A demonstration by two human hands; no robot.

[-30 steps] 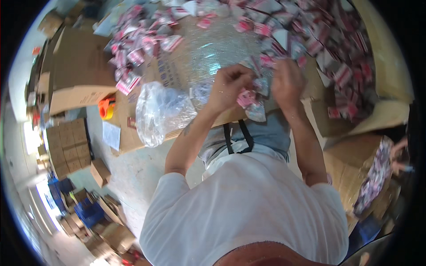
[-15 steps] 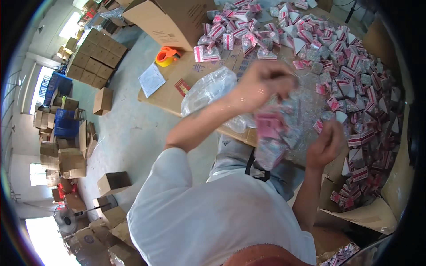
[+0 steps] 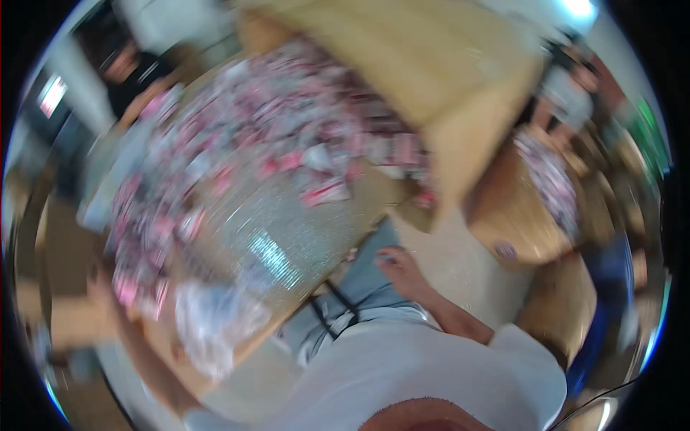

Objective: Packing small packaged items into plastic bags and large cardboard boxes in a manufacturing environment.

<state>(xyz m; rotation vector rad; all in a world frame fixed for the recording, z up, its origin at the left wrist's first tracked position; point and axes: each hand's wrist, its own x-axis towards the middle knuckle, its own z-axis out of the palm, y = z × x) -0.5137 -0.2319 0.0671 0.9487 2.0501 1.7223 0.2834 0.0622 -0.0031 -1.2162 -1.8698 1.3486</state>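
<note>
A wide heap of small clear packets with pink-and-white labels (image 3: 280, 108) covers the table, smeared by motion. My left hand (image 3: 106, 291) reaches out at the far left, beside the heap's near left end; its fingers are too blurred to show whether they hold anything. My right hand (image 3: 404, 274) hangs over my right thigh, just off the table's edge, its fingers loosely apart and nothing seen in them. A crumpled clear plastic bag (image 3: 215, 320) lies at the table's near left edge, to the right of my left forearm.
A large open carton (image 3: 467, 158) stands at the right end of the heap. Another carton (image 3: 514, 230) with similar packets lies farther right. One person in black (image 3: 133, 82) sits at the far left, handling pinkish packets; another person in a light shirt (image 3: 568, 100) is at the far right.
The view has swung to the right. My hands were together over pinkish packets above the table; now they are wide apart, the left far out, the right down by my thigh.
</note>
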